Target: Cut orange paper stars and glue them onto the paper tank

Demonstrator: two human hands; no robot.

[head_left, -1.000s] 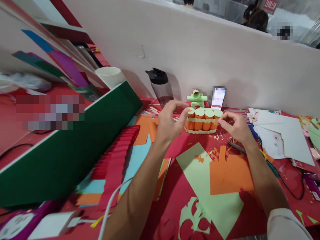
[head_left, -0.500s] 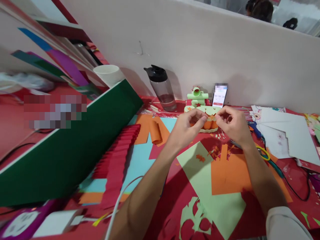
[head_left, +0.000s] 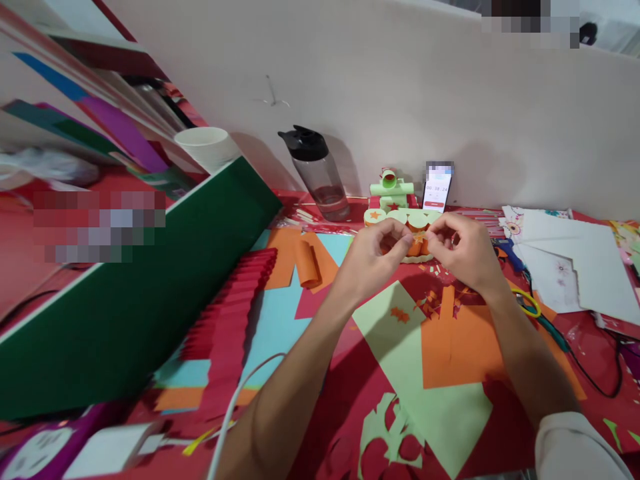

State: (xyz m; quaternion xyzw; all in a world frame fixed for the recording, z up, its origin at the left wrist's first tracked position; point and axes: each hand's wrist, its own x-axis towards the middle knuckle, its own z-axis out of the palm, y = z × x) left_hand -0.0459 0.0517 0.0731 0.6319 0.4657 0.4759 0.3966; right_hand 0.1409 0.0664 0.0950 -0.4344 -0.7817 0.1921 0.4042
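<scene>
My left hand (head_left: pixel 376 257) and my right hand (head_left: pixel 464 253) meet near the back of the table, each in a pinch. Between their fingertips is a small orange paper piece (head_left: pixel 419 237), which looks like a cut-out star. Right behind and below it stands a light green and orange paper model part (head_left: pixel 419 259) with rolled tubes, partly hidden by my fingers. An orange star (head_left: pixel 375 215) sits on its left end. Farther back is a stacked model of light green paper rolls (head_left: pixel 391 189). Several orange cut-out stars (head_left: pixel 400 314) lie on a light green sheet (head_left: pixel 395 340).
A dark green board (head_left: pixel 150 287) leans at the left, beside a water bottle (head_left: pixel 320 177) and a paper cup (head_left: pixel 207 148). A phone (head_left: pixel 437 188) stands against the wall. Orange sheets (head_left: pixel 463 353), yellow-handled scissors (head_left: pixel 527 303) and a blue glue gun (head_left: pixel 510 253) lie at the right.
The view has shifted slightly, so the background sits a little farther left and higher. My hands stay in nearly the same pinch, with the fingertips slightly lower against the paper model.
</scene>
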